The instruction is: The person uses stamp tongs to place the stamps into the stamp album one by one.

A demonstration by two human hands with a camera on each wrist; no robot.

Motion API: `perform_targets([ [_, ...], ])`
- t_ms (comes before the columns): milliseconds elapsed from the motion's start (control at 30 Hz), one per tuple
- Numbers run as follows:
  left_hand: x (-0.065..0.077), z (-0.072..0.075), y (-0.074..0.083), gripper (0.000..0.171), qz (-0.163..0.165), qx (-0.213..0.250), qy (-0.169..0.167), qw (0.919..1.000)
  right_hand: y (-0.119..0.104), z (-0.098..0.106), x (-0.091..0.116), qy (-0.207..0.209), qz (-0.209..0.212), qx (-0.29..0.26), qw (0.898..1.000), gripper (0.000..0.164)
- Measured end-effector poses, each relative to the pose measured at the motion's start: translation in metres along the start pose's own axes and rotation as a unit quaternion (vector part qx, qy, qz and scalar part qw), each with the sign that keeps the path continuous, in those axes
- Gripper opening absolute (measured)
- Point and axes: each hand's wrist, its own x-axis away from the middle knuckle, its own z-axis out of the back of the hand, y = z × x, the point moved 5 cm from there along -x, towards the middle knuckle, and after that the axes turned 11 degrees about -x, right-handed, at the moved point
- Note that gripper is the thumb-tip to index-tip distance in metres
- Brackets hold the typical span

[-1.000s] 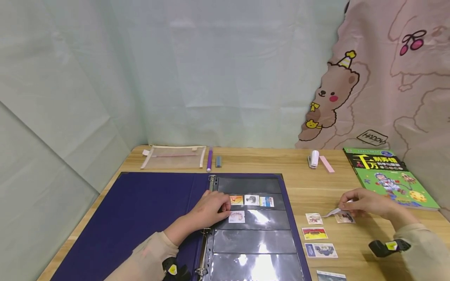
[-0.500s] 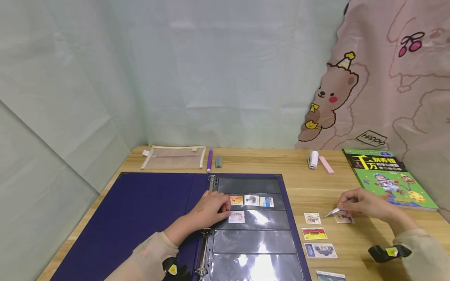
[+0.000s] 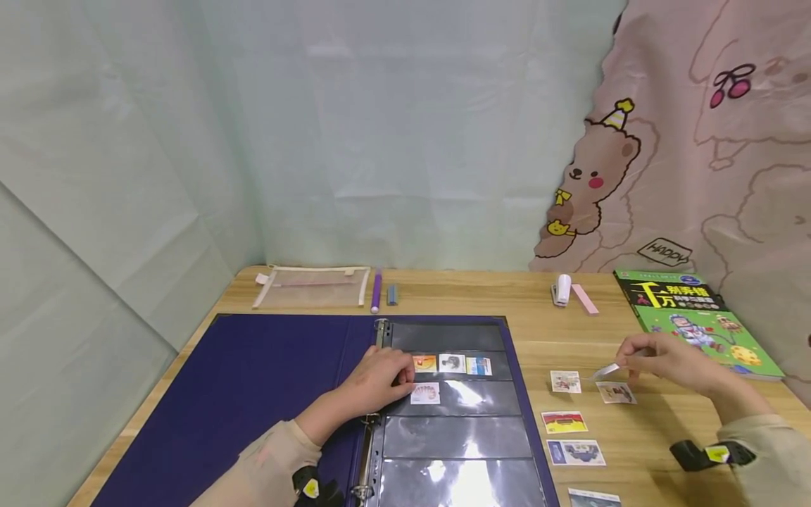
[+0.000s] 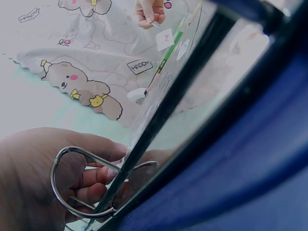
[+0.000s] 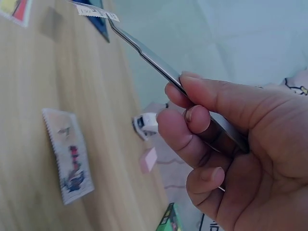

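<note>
My right hand (image 3: 662, 360) pinches metal tweezers (image 5: 161, 65) between thumb and fingers. Their tips grip the edge of a small stamp (image 3: 566, 382), which is raised off the table in the right wrist view. Just right of it lies another stamp (image 3: 616, 393), with a red and dark picture. My left hand (image 3: 379, 377) rests with loosely bent fingers on the black pocket page (image 3: 456, 436) of an open blue binder (image 3: 266, 394), beside its metal rings (image 4: 60, 187). Close to its fingertips, a pale stamp (image 3: 425, 393) sits in the third row and several stamps (image 3: 452, 363) in the second.
A red and yellow stamp (image 3: 564, 422), a blue and white stamp (image 3: 576, 453) and a grey one (image 3: 594, 498) line the table right of the binder. Behind are a mesh pouch (image 3: 313, 287), purple pen (image 3: 376, 291), white stapler (image 3: 561, 289) and green book (image 3: 700, 320).
The tweezers have picked up the stamp at the left of the top pair. My right hand has shifted slightly right and up, uncovering the neighbouring stamp. My left hand stays put.
</note>
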Motion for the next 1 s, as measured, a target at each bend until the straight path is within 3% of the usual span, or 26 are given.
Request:
perform_targets([
  [367, 0.002, 0.000, 0.000, 0.019, -0.001, 0.004, -0.001, 1.0000, -0.023, -0.001, -0.013, 0.019, 0.001, 0.010, 1.000, 0.012],
  [633, 0.002, 0.000, -0.001, 0.018, -0.002, 0.009, -0.002, 1.0000, -0.033, -0.008, -0.031, 0.043, -0.034, 0.016, 0.998, 0.016],
  [1000, 0.003, -0.002, -0.001, 0.018, -0.012, 0.021, 0.007, 0.9997, -0.037, -0.028, -0.058, 0.025, 0.002, -0.042, 0.999, 0.017],
])
